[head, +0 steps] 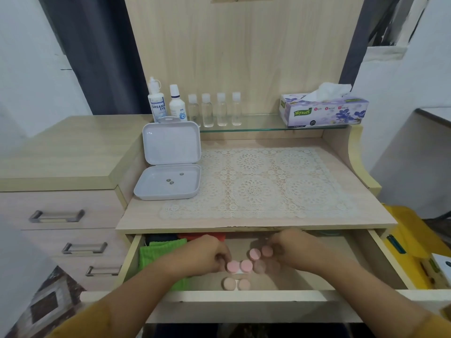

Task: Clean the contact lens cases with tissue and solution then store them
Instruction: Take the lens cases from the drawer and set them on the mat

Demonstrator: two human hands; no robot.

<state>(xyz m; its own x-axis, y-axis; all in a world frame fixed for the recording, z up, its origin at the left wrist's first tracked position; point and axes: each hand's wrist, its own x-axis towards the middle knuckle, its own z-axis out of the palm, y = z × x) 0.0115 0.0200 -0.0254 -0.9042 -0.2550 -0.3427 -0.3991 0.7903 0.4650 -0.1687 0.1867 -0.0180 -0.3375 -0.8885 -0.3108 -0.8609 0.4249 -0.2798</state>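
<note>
Both hands reach into the open drawer (246,295) under the desk. My left hand (207,254) pinches a pink contact lens case (240,266) by its left cap. My right hand (290,247) holds a second pink case (261,252) a little above it. A third pink case (236,284) lies on the drawer floor near the front. On the glass shelf stand two solution bottles (156,103) (177,104) and a tissue box (322,111). A white storage box (170,164) sits open at the desk's left.
Several small clear bottles (214,109) line the glass shelf. A lace mat (256,181) covers the desk top. Green cloth (158,252) and dark and red items fill the drawer's left side. More drawers (58,215) are at the left, a yellow object (410,240) at the right.
</note>
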